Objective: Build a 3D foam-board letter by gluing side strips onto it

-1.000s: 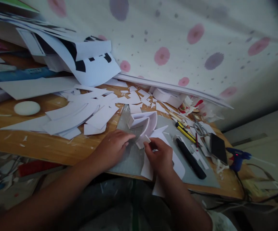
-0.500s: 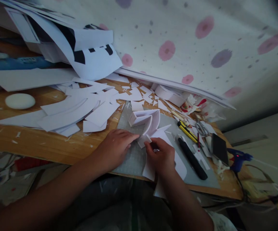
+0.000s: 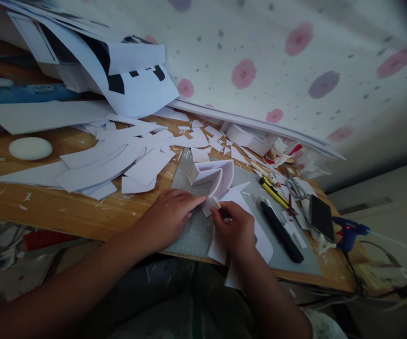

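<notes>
A hollow white foam-board shape (image 3: 220,181) with upright curved walls stands on the grey cutting mat (image 3: 189,230). My left hand (image 3: 173,214) lies to its left, the index finger stretched out and its tip touching the near-left wall. At the near end, my right hand (image 3: 235,223) is closed, thumb and forefinger pinching a small white strip (image 3: 216,203) at the wall's edge. The fingers partly hide where strip and wall meet. Flat white cut board (image 3: 264,242) lies beneath and beside my right hand.
White offcuts (image 3: 111,162) cover the table's left and back. On the right are a yellow utility knife (image 3: 274,192), a black stick-like tool (image 3: 281,233), scissors (image 3: 295,187), a phone (image 3: 322,218) and a blue glue gun (image 3: 349,231). A white egg-shaped object (image 3: 30,148) sits far left.
Both hands stay at the near end of the foam-board shape. My left fingertip has shifted very slightly right along the wall; the right hand's pinch looks the same.
</notes>
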`<move>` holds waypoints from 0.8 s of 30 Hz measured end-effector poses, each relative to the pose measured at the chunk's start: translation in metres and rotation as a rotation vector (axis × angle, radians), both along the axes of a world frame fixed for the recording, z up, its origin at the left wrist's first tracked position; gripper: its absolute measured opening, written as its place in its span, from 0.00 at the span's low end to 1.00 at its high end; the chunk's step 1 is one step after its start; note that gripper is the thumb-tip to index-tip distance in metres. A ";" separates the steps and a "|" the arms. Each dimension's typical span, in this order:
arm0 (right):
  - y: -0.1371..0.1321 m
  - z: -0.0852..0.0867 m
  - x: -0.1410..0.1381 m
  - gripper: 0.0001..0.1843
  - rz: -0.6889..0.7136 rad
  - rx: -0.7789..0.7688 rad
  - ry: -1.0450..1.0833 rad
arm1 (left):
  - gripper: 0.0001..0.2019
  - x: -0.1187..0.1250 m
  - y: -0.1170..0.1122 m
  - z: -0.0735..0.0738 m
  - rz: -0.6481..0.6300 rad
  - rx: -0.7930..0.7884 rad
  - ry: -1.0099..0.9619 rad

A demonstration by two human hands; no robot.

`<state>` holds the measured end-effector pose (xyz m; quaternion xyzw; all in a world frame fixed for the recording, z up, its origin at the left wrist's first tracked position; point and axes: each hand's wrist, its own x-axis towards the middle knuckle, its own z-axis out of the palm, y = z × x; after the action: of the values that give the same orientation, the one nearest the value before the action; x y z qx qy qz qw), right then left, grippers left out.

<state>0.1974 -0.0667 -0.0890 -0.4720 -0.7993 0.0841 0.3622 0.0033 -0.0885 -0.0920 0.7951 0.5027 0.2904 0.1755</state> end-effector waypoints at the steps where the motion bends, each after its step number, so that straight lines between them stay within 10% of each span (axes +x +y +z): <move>1: 0.000 0.000 0.000 0.04 0.004 0.002 0.000 | 0.24 0.000 0.000 0.000 -0.004 -0.003 0.002; 24: -0.001 0.003 -0.002 0.06 0.051 0.012 -0.035 | 0.25 0.000 0.001 -0.002 -0.014 0.009 -0.001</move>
<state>0.1952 -0.0675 -0.0860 -0.4508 -0.8177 0.0802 0.3489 0.0034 -0.0873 -0.0943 0.7992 0.4957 0.2919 0.1742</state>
